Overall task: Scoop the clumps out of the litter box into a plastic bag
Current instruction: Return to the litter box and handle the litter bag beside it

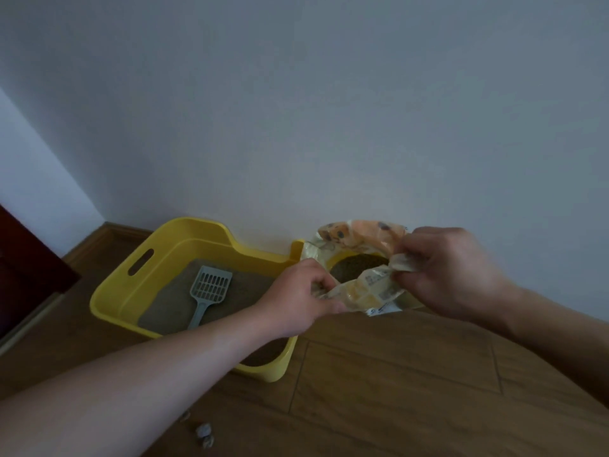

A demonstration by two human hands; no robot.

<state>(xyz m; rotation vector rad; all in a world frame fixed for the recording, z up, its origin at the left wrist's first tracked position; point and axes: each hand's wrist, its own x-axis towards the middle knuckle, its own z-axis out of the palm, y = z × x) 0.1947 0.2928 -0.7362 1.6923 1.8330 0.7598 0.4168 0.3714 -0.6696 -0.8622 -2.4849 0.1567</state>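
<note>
A yellow litter box [112, 293] with grey-brown litter stands on the wooden floor against the wall. A grey slotted scoop [207, 290] lies on the litter, handle toward me. To the right of the box, a yellowish printed plastic bag [359, 245] is held open, with dark litter visible inside. My left hand [296, 298] pinches the bag's near left edge, over the box's right side. My right hand [448, 268] grips the bag's right edge.
A white wall rises right behind the box and bag. A dark red door or cabinet [23, 272] stands at far left. Small pale clumps [204, 432] lie on the floor near the bottom edge. Wooden flooring [395, 374] spreads in front.
</note>
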